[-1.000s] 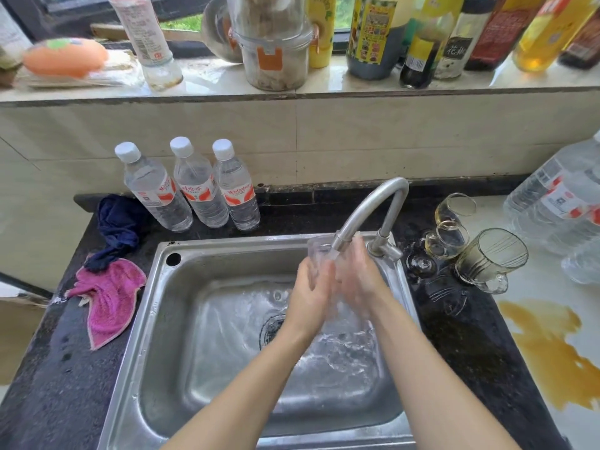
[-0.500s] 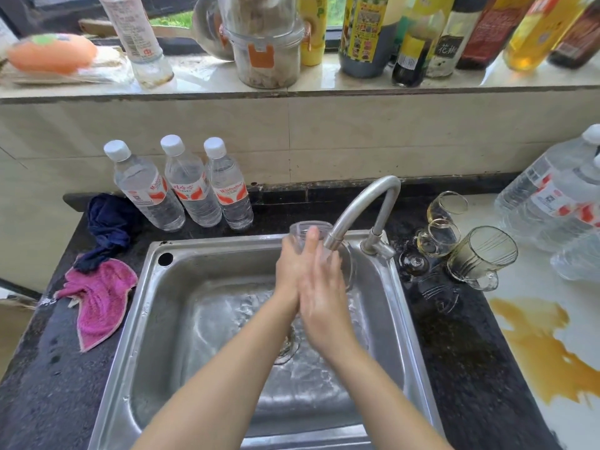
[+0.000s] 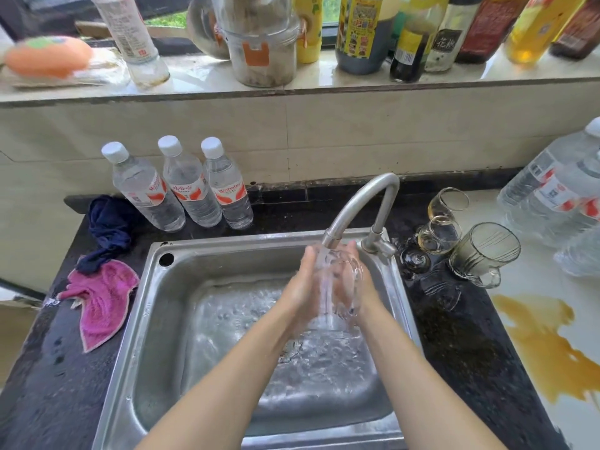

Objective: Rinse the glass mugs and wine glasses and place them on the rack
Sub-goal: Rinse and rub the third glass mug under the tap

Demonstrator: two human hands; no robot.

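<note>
Clear glass [image 3: 337, 280], blurred under running water, cupped between left hand [image 3: 300, 287] and right hand [image 3: 360, 280].

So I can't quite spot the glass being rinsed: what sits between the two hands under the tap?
In the head view, a clear glass under running water, between the left hand and right hand.

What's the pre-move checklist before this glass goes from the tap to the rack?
1. Glass held between left hand and right hand: ok.
2. Water from faucet running over it: ok.
3. Rinse complete: cannot tell, blurred.
4. Rack in view: not ok, none visible.
5. Path right past wine glasses and glass mug: not ok, crowded.
6. Sink draining: cannot tell.
</note>
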